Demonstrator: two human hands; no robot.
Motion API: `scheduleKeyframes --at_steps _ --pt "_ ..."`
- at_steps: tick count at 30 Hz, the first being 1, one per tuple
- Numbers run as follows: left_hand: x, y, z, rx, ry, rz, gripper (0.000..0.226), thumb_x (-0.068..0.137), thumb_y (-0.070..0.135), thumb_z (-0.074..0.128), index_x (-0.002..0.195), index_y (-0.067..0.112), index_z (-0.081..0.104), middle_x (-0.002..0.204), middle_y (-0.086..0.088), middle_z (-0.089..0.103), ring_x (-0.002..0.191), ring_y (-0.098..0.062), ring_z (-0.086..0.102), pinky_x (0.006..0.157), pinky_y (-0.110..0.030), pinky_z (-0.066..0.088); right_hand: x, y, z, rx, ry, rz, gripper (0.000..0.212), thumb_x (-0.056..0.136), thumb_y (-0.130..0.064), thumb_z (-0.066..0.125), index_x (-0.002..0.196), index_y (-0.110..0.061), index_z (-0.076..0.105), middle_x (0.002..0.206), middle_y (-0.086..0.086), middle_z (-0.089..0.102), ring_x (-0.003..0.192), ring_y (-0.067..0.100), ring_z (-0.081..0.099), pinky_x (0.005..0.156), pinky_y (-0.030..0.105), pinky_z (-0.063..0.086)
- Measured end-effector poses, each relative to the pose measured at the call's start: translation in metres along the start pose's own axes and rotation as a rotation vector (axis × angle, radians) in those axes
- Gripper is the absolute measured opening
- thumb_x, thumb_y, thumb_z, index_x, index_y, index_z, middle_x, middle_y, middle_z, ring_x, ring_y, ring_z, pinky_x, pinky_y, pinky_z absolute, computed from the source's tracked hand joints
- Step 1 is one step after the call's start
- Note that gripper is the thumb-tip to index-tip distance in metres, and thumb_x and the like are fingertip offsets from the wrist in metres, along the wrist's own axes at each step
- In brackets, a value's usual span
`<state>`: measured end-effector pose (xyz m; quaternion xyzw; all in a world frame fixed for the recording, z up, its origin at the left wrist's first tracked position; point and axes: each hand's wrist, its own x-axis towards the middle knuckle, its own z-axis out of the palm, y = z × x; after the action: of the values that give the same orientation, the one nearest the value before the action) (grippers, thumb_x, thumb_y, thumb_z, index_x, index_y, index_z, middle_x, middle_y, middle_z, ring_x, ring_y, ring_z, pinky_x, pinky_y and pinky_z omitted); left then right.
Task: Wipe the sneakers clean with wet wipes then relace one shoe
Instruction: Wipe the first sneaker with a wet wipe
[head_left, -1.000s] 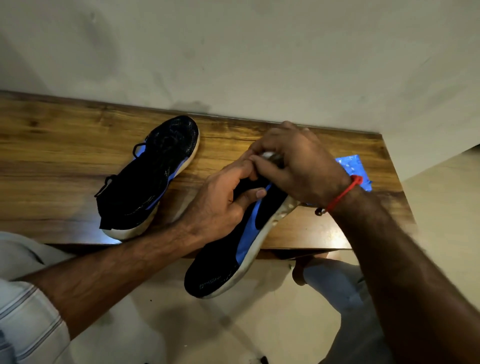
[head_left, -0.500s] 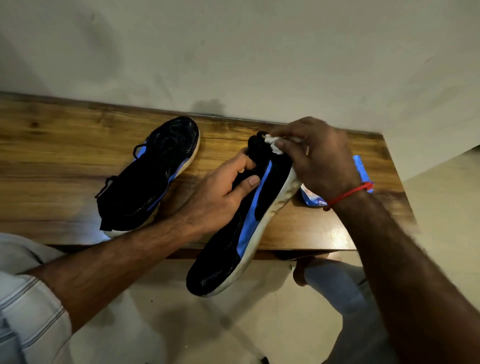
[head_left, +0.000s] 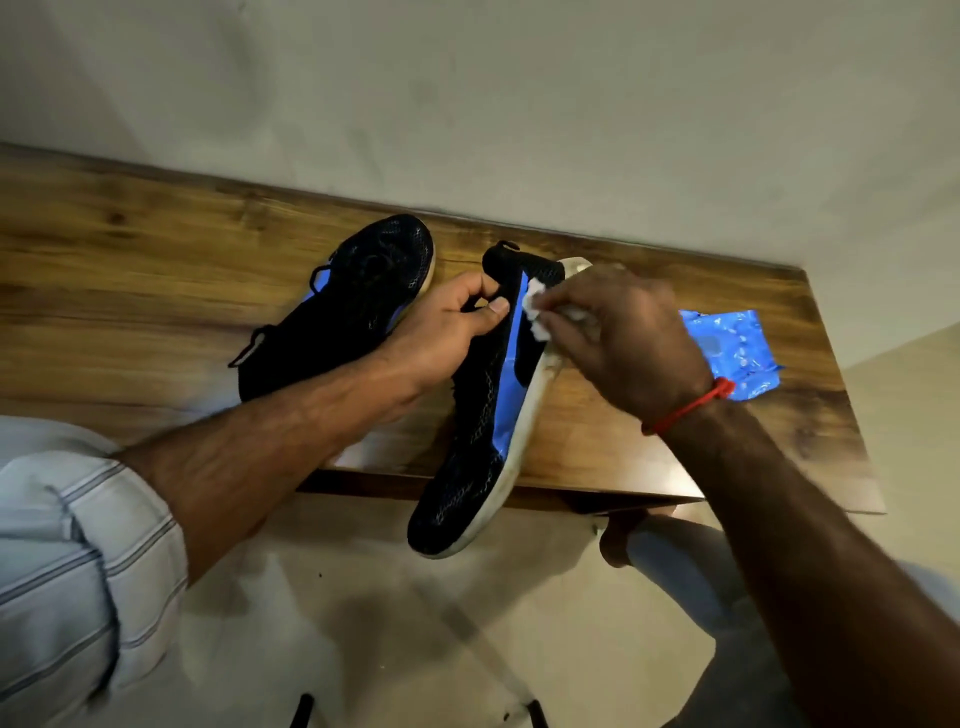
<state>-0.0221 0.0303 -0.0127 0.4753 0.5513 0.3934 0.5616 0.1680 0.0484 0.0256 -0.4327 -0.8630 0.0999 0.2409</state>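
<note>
We see a black mesh sneaker with a blue side stripe and a scuffed white sole (head_left: 485, 415) held tilted on its side over the near edge of the brown wood-grain desk (head_left: 156, 270). Its long axis runs from near-left to far-right: the toe hangs out past the desk edge toward us, above the pale floor (head_left: 363, 623), and the heel with its small pull loop points away toward the wall. The white sole faces right and shows grey-brown grime along its rim. Our left hand (head_left: 447, 327) grips the upper around the collar, thumb and fingers curled into the opening. Our right hand (head_left: 618, 338), with a red thread bracelet (head_left: 691, 405) on the wrist, pinches a crumpled white wet wipe (head_left: 537, 312) and presses it on the blue stripe near the heel. A second black mesh sneaker with blue accents and black laces (head_left: 358, 306) lies flat on the desk just left of the held one, its toe pointing away toward the wall and its heel toward us, roughly parallel to the first. A shiny blue wet-wipe packet (head_left: 737, 348) lies on the desk to the right, behind the right wrist.
</note>
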Motion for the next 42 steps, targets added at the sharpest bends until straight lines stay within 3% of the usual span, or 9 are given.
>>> scheduleKeyframes --at_steps 6,9,11,16,22,27,32,37,42 --pt "0.004 -0.002 -0.005 -0.082 0.019 -0.047 0.009 0.099 0.014 0.061 0.096 0.01 0.068 0.085 -0.004 0.066 0.084 -0.02 0.06 0.081 -0.035 0.045 -0.016 -0.041 0.033 0.132 -0.27 -0.313 0.012 0.086 -0.013 0.067 0.094 -0.007 0.074 0.091 0.007 0.069 0.087 0.024 0.06 0.083 0.03 0.045" --pt "0.006 0.002 -0.002 -0.071 -0.001 -0.062 0.009 0.098 0.015 0.062 0.092 0.015 0.068 0.085 -0.003 0.067 0.082 -0.019 0.063 0.075 -0.031 0.051 -0.004 -0.02 0.026 0.027 -0.075 -0.238 0.009 0.086 -0.007 0.065 0.091 -0.003 0.072 0.087 0.014 0.067 0.084 0.031 0.059 0.081 0.035 0.042" --pt "0.008 0.004 -0.001 -0.051 0.003 -0.076 0.01 0.098 0.014 0.062 0.095 0.011 0.071 0.092 -0.006 0.07 0.095 -0.025 0.068 0.091 -0.041 0.054 0.002 -0.009 0.019 -0.036 0.021 -0.168 0.011 0.088 -0.008 0.064 0.093 -0.005 0.073 0.087 0.013 0.068 0.083 0.033 0.06 0.08 0.033 0.041" --pt "0.007 0.008 0.0 -0.047 0.012 -0.107 0.011 0.097 0.013 0.065 0.096 0.013 0.075 0.094 -0.001 0.074 0.1 -0.016 0.068 0.098 -0.035 0.052 -0.001 -0.006 0.016 0.035 0.039 -0.029 0.011 0.089 -0.011 0.066 0.096 -0.008 0.074 0.092 0.008 0.068 0.086 0.022 0.063 0.081 0.017 0.041" --pt "0.006 0.006 -0.006 -0.047 0.057 -0.168 0.008 0.093 0.013 0.07 0.095 0.012 0.077 0.095 0.0 0.077 0.101 -0.014 0.07 0.091 -0.029 0.052 -0.011 -0.023 0.021 0.05 -0.318 -0.206 0.014 0.084 -0.019 0.064 0.091 -0.011 0.073 0.09 0.005 0.067 0.086 0.024 0.064 0.079 0.031 0.049" --pt "0.006 0.008 -0.004 -0.046 0.056 -0.199 0.008 0.09 0.012 0.073 0.094 0.015 0.079 0.097 0.0 0.078 0.105 -0.015 0.07 0.103 -0.038 0.052 0.003 -0.004 0.008 -0.046 -0.07 -0.116 0.012 0.085 -0.015 0.065 0.086 -0.006 0.072 0.084 0.011 0.065 0.083 0.034 0.061 0.076 0.038 0.046" --pt "0.006 0.005 -0.004 -0.026 0.099 -0.227 0.01 0.086 0.013 0.078 0.096 0.014 0.079 0.099 0.001 0.076 0.107 -0.016 0.068 0.106 -0.042 0.05 -0.01 -0.025 0.025 -0.026 -0.374 -0.278 0.012 0.081 -0.015 0.062 0.085 -0.008 0.072 0.084 0.009 0.065 0.084 0.031 0.063 0.08 0.033 0.043" --pt "0.007 0.005 -0.004 -0.006 0.105 -0.21 0.013 0.086 0.013 0.078 0.099 0.013 0.079 0.098 0.001 0.077 0.104 -0.012 0.069 0.102 -0.036 0.053 0.006 -0.007 0.01 -0.05 -0.092 -0.135 0.012 0.086 -0.014 0.064 0.087 -0.006 0.073 0.083 0.012 0.065 0.08 0.033 0.062 0.076 0.036 0.044" --pt "0.008 0.002 -0.003 0.0 0.126 -0.209 0.006 0.084 0.012 0.079 0.089 0.015 0.08 0.093 0.0 0.077 0.103 -0.017 0.07 0.103 -0.042 0.052 -0.005 -0.025 0.026 -0.035 -0.322 -0.253 0.01 0.084 -0.013 0.065 0.087 -0.008 0.073 0.085 0.01 0.067 0.084 0.031 0.063 0.079 0.033 0.044"
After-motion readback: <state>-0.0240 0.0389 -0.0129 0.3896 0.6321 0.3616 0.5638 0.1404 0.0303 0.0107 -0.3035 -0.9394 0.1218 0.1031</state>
